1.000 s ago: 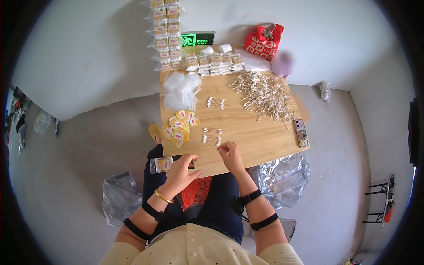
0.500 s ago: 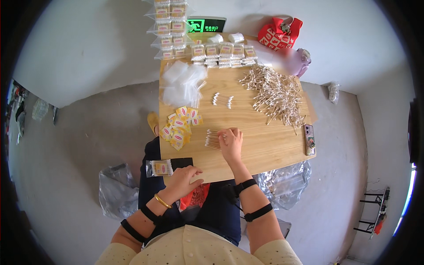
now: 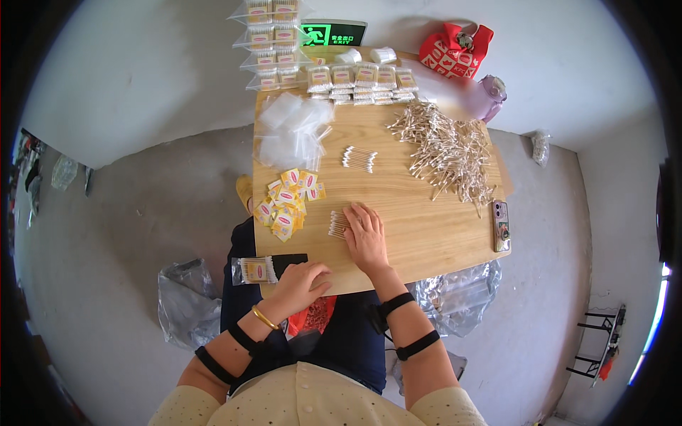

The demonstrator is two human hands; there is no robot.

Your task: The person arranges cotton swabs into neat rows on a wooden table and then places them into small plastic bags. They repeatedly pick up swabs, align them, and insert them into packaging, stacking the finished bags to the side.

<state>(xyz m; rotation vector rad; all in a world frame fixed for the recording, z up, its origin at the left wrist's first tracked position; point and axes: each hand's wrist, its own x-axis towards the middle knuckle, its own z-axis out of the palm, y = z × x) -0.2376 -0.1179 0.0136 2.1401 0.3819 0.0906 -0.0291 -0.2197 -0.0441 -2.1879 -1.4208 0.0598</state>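
A small row of cotton swabs (image 3: 337,224) lies side by side on the wooden table in front of me. Over its right end my right hand (image 3: 366,240) rests palm down, fingers stretched and lying flat, hiding part of the row. At the table's near edge is my left hand (image 3: 302,285), its fingers loosely bent, thumb apart, with nothing visible in it. Just left of that hand, a clear bag of swabs with a yellow card (image 3: 256,270) sits by a dark flat piece (image 3: 290,263). Farther off lies a second short row of swabs (image 3: 359,160).
Yellow-and-white cards (image 3: 285,206) and clear plastic bags (image 3: 293,135) lie at the left. A heap of loose swabs (image 3: 451,153) covers the back right, with a phone (image 3: 501,226) nearer. Packed swabs (image 3: 366,74) line the back beside a purple bottle (image 3: 487,98) and red bag (image 3: 455,51).
My right hand has gone from bent fingers at the swabs' upper right to lying flatter over their right end, slightly nearer me. The left hand has barely moved.
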